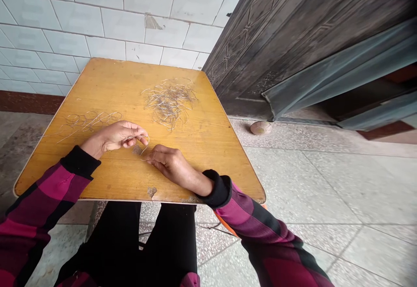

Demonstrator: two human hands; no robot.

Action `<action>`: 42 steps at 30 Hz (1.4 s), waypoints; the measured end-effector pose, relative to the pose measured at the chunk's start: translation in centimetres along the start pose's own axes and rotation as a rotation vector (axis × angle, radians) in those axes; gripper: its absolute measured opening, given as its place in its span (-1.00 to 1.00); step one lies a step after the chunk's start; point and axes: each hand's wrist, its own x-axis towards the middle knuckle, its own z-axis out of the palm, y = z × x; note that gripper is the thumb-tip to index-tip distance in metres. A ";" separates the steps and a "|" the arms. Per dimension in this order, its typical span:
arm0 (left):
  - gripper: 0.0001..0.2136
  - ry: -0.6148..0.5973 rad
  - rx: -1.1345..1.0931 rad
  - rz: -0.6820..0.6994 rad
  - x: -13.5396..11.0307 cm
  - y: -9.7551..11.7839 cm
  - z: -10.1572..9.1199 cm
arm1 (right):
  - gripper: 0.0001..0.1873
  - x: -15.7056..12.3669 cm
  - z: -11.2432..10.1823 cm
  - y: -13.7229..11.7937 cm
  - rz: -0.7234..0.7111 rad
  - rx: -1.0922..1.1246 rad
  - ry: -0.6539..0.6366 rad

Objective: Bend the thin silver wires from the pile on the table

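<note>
A thin, pale metal wire (149,141), bent into a curve, runs between my two hands above the table's front half. My left hand (122,135) pinches it between thumb and fingers. Close by on the right, my right hand (167,160) is closed at the wire's other end, its fingertips partly hidden. Behind the hands lies a tangled pile of short wire pieces (169,102). Beside my left wrist, several longer wires bent into loops (89,121) lie flat on the wood.
The yellow wooden table (215,148) has chipped spots near its front edge. A white tiled wall (124,17) stands behind it. To the right are a dark carved door (260,39), a grey-green curtain (302,87) and a round stone-like object (260,127) on the floor.
</note>
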 end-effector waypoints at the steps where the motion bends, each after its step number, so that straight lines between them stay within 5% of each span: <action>1: -0.82 0.036 -0.018 0.020 0.0 0.0 -0.1 | -0.78 0.0 0.0 0.1 0.002 -0.007 0.019; 7: -0.85 0.187 -0.119 0.105 -0.4 -0.1 -0.4 | -0.75 0.4 -0.7 0.7 0.041 -0.064 0.091; 11: -0.96 0.189 -0.072 0.030 -0.6 -0.8 0.4 | -0.74 0.5 -1.4 1.1 0.071 -0.129 0.138; 19: -0.77 0.056 0.325 0.039 -0.5 -2.3 3.0 | -0.74 0.6 -1.2 1.6 0.061 -0.132 0.077; 30: -0.73 0.104 0.727 0.224 -0.6 -2.1 2.6 | -0.74 1.0 -2.0 1.8 0.077 -0.428 -0.070; 35: -0.72 0.107 0.760 0.261 -0.6 -1.7 2.6 | -0.80 1.2 -2.1 1.8 0.138 -0.237 -0.134; 42: -0.71 0.158 0.743 0.279 -1.2 -0.8 2.9 | -0.83 1.3 -2.2 1.8 0.474 0.462 -0.135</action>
